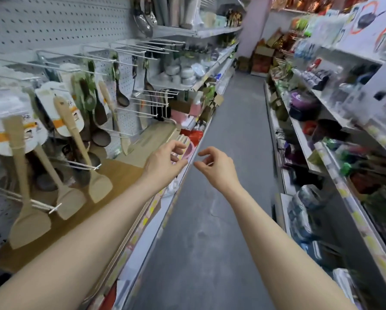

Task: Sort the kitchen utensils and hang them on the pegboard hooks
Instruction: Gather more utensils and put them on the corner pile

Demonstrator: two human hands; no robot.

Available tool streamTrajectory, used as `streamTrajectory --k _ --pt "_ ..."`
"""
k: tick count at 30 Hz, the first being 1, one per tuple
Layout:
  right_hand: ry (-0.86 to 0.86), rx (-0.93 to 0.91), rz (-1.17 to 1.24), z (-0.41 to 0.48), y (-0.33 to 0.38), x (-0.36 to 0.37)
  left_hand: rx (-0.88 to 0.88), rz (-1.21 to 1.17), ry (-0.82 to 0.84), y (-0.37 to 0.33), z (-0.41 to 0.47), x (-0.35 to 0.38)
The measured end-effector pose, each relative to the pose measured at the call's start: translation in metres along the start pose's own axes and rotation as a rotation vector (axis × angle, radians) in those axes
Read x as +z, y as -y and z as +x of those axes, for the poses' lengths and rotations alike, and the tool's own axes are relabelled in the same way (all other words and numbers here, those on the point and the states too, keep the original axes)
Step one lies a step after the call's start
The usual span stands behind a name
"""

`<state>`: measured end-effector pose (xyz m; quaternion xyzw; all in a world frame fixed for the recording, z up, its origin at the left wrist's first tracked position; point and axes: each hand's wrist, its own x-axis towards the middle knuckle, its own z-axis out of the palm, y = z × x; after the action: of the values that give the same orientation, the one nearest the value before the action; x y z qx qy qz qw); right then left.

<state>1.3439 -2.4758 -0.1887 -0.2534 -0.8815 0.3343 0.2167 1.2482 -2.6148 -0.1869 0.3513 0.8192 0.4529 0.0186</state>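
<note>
Your left hand (165,161) and right hand (214,167) hover mid-frame, fingers loosely curled, holding nothing. The wooden spatulas (71,204) hang on the pegboard (53,19) at frame left, handles up, blades down. Your left hand's nearer.

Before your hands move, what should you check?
1. Left hand empty: ok, holds nothing.
2. Right hand empty: ok, holds nothing.
3. Bare hooks on the pegboard: ok, several up top.
4. Spatulas hung on hooks: ok.
5. Loose utensil to pick next: cannot tell, the shelf is blurred.
</note>
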Motion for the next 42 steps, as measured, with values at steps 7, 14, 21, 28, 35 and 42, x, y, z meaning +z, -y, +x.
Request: streamTrajectory --k 7,14,21,28,35,42 --pt "0.047 -0.072 -0.003 0.111 -0.045 -0.021 -0.03 -0.045 -0.066 -0.013 0.092 0.054" --pt "0.158 -0.162 0.048 0.198 -0.059 -0.003 -0.108 -0.018 -0.189 0.006 0.156 0.069" --pt "0.293 -0.254 0.089 0.272 -0.034 0.058 -0.198 0.051 -0.332 0.061 0.209 0.045" --pt "0.438 -0.334 0.133 0.325 0.015 0.127 -0.351 0.11 -0.556 0.125 0.228 0.003" --pt "0.606 -0.447 0.175 0.363 0.045 0.18 -0.611 0.123 -0.732 0.176 0.226 -0.022" --pt "0.817 -0.583 0.189 0.404 0.073 0.233 -0.788 0.076 -0.826 0.202 0.249 -0.031"
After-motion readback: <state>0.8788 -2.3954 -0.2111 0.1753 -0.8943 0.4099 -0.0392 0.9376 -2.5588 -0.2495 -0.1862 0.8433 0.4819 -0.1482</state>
